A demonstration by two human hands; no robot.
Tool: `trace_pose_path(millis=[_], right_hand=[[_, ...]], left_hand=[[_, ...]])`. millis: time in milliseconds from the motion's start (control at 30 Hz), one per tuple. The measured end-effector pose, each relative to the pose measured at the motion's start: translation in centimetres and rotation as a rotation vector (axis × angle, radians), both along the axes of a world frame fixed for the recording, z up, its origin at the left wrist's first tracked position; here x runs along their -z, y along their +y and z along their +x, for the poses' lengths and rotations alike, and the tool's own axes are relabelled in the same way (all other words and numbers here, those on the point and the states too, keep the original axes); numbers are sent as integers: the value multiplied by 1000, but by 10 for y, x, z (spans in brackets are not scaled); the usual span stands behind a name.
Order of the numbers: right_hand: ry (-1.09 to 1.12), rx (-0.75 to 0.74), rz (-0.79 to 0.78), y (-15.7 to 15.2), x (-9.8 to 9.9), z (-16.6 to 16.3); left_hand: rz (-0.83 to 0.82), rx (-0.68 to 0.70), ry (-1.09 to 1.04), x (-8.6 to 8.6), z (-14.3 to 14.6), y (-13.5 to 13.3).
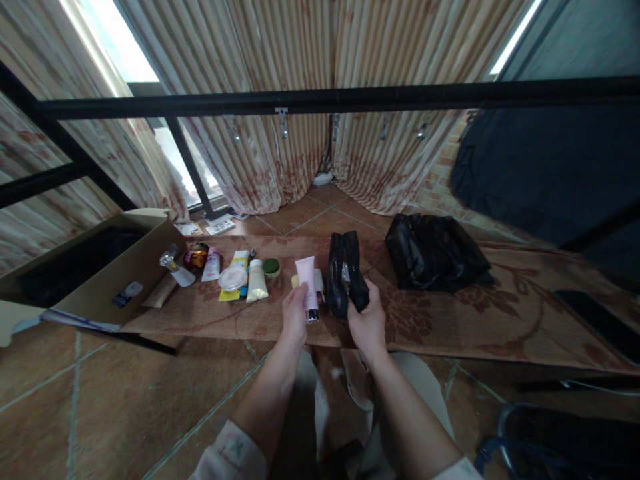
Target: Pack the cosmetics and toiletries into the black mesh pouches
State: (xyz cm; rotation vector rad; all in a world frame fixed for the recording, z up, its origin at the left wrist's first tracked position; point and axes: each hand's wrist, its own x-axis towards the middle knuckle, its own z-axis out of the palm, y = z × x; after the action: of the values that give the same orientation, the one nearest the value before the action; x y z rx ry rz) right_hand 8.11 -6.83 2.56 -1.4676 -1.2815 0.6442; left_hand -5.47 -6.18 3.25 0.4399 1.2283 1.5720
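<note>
My left hand (294,313) is closed around a pale pink squeeze tube (307,283) with a dark shiny cap pointing down toward me. My right hand (367,320) grips the near end of a black mesh pouch (338,267), whose top gapes open with something glittery inside. Partly hidden behind the tube lie a small yellowish item and a whitish one. To the left on the cloth sit a green-lidded jar (271,268), a cream tube (257,280), a round clear-lidded container (233,279) and a pink-and-white tube (211,265).
An open cardboard box (135,273) stands at the left end of the cloth-covered bench (430,327). A larger black mesh bag (435,253) lies to the right, with a dark flat phone-like slab (597,320) beyond it. A black metal rail (320,101) crosses in front of the curtains.
</note>
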Motion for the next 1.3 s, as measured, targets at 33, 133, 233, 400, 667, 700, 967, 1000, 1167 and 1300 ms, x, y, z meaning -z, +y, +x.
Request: trace_pose_path(millis=[33,133,233,400,667,700,967,1000,1167,1300], right_hand=[[2,-1,0,0,0,0],[-1,4,0,-1,-1,0],[-5,8,2,-1,-1,0],[-10,8,-10,0,0,0],[1,5,1,1,2,0],[3,5,5,1,2,0],[-3,6,1,0,-1,0],[2,4,3,0,-1,0],[1,6,-2,0,-1,0],[-1,4,-8,0,0,0]], left_hand=[[-3,3,1,1,0,0],[-5,2,-3,2,0,1],[0,-1,-9,3,0,1],[4,8,-5,5,-1,2],[-1,12,1,1,0,0],[-2,12,5,0,0,0],[-13,7,8,2,0,1],[-15,5,7,2,0,1],[-11,5,-7,2,0,1],[-4,10,4,3,-1,1]])
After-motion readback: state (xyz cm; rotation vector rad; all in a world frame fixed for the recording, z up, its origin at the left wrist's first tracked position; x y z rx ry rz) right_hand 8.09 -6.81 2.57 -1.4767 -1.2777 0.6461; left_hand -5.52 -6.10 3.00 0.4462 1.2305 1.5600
